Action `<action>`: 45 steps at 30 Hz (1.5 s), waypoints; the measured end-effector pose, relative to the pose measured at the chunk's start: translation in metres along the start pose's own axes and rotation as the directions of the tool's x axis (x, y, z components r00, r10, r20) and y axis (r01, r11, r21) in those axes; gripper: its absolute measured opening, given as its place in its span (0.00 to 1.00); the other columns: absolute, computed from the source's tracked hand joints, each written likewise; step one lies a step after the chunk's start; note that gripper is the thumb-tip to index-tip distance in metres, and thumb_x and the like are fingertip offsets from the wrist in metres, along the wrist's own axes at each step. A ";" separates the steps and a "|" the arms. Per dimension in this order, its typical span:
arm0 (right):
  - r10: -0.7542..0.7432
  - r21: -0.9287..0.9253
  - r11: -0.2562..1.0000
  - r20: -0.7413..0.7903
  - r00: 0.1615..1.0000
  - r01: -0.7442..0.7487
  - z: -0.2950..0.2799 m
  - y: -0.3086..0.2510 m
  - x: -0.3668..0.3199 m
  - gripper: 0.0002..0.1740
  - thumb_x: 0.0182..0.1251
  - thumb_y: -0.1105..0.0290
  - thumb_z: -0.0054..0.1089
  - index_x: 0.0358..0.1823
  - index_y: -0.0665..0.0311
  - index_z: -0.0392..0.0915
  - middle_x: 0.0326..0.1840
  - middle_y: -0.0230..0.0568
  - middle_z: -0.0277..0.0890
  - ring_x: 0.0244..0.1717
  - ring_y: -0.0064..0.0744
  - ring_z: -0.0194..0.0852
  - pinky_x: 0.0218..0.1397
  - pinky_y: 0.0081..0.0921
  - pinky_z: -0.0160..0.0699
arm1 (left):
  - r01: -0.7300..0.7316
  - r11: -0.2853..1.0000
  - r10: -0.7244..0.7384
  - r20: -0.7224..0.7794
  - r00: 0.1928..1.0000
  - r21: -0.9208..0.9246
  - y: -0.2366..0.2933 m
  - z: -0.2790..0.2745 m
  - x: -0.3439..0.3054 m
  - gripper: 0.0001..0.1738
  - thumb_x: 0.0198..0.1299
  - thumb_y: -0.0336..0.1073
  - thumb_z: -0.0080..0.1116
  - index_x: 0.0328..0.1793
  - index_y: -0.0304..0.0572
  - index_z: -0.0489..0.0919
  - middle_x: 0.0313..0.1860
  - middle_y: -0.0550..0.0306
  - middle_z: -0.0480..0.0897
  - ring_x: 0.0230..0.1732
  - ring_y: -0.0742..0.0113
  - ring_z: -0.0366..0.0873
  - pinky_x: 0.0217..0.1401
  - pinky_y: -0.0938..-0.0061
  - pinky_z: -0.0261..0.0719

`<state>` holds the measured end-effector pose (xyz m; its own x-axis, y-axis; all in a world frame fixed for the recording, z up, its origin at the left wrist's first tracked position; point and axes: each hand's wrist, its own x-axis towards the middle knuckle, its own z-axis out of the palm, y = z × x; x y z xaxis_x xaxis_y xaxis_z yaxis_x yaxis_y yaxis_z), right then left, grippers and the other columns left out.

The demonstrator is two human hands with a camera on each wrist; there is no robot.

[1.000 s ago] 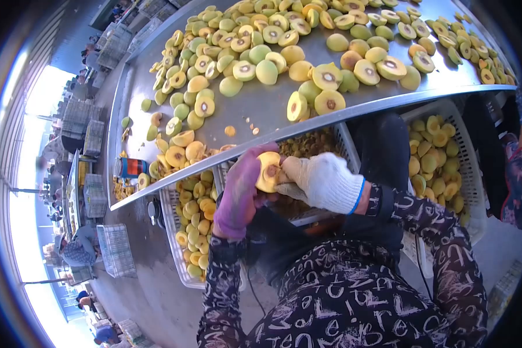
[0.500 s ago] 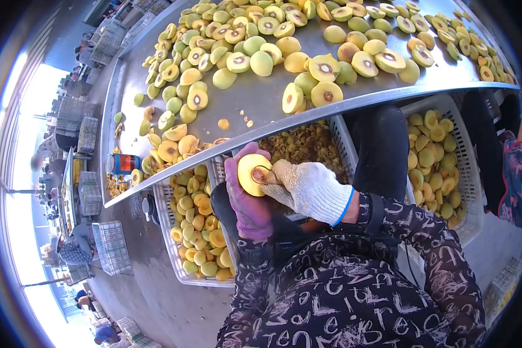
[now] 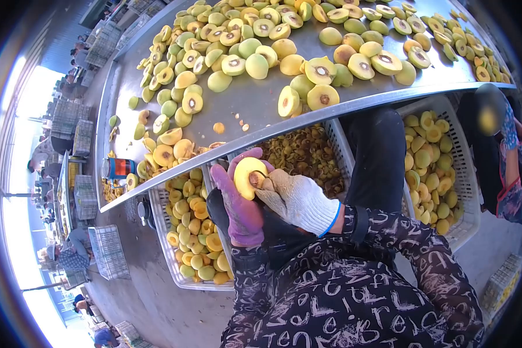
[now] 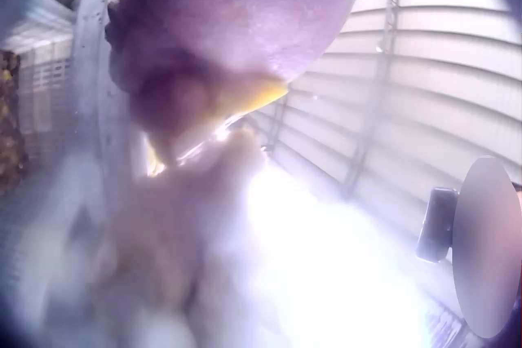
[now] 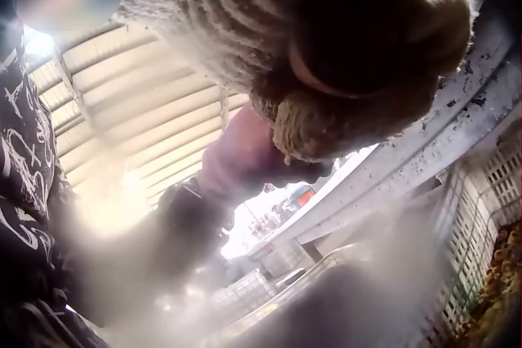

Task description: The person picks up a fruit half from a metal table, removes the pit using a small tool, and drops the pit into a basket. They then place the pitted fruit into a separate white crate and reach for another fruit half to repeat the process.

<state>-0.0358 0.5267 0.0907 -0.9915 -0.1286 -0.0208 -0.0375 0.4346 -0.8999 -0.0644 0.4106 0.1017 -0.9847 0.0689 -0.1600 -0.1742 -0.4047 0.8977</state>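
A yellow peach half (image 3: 245,176) lies cut face toward the right in my purple-gloved left hand (image 3: 245,213), held by the fingers and thumb. My right hand (image 3: 300,200), in a white knitted glove, is curled round a small tool whose dark, round-ended handle (image 5: 351,42) shows in the right wrist view. Its thin curved tip is at the brown pit area in the middle of the cut face, mostly hidden by the right fingers. In the left wrist view only a yellow edge of the peach half (image 4: 263,97) shows under the purple glove.
A metal table (image 3: 226,104) with a raised rim bears many halved peaches (image 3: 232,35). Beneath its edge stand a crate of peach halves (image 3: 162,249), a crate of brown scraps (image 3: 345,165) and another crate (image 3: 472,203) at right. A jar (image 3: 119,168) stands at the table's left corner.
Both hands have shifted left and slightly down with the peach half, whose cut face has turned to the right. The right hand's tool stays at its middle. The view has shifted a little.
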 end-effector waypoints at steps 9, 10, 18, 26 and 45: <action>0.024 0.173 0.984 0.045 0.999 -0.032 0.008 0.004 -0.004 0.26 0.72 0.46 0.46 0.34 0.65 0.73 0.23 0.59 0.74 0.31 0.61 0.76 0.32 0.47 0.73 | 0.099 0.970 -0.118 0.076 0.990 0.220 0.009 -0.015 0.005 0.42 0.68 0.68 0.26 0.53 0.33 0.74 0.34 0.53 0.78 0.35 0.66 0.75 0.44 0.74 0.76; 0.025 0.169 0.985 0.042 0.999 -0.032 0.007 0.007 0.000 0.26 0.72 0.46 0.46 0.34 0.65 0.73 0.23 0.59 0.74 0.31 0.61 0.76 0.32 0.47 0.73 | 0.098 0.971 -0.118 0.080 0.990 0.218 0.006 -0.013 0.005 0.42 0.68 0.68 0.26 0.53 0.33 0.74 0.34 0.53 0.78 0.35 0.66 0.75 0.44 0.74 0.76; 0.019 0.377 0.912 0.351 0.936 -0.160 0.007 0.014 0.012 0.22 0.73 0.51 0.48 0.33 0.63 0.75 0.20 0.41 0.72 0.22 0.41 0.74 0.26 0.32 0.70 | -0.357 0.904 0.416 -0.299 0.859 0.233 -0.026 0.006 -0.005 0.18 0.66 0.41 0.54 0.52 0.33 0.74 0.35 0.53 0.79 0.32 0.69 0.76 0.38 0.76 0.76; -0.192 0.335 0.165 0.933 0.303 -0.928 -0.027 0.014 0.020 0.25 0.76 0.50 0.42 0.21 0.55 0.66 0.11 0.20 0.58 0.05 0.12 0.49 0.06 0.12 0.46 | -0.111 0.994 0.101 -0.352 0.931 -0.009 -0.011 -0.003 -0.016 0.25 0.68 0.52 0.47 0.49 0.34 0.76 0.35 0.51 0.81 0.35 0.68 0.77 0.36 0.77 0.76; 0.073 -0.120 0.990 0.030 0.997 -0.068 -0.030 0.100 0.022 0.19 0.70 0.52 0.51 0.32 0.63 0.74 0.22 0.47 0.74 0.24 0.43 0.78 0.25 0.34 0.73 | -0.561 0.005 -0.072 0.560 0.826 0.828 -0.004 0.046 0.158 0.42 0.46 0.34 0.71 0.70 0.41 0.66 0.46 0.44 0.83 0.47 0.51 0.82 0.50 0.60 0.80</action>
<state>-0.0650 0.5941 0.0132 -0.9874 -0.1232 -0.0990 0.0157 0.5466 -0.8373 -0.2190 0.4648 0.0916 -0.8020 0.5964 0.0327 0.5490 0.7144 0.4338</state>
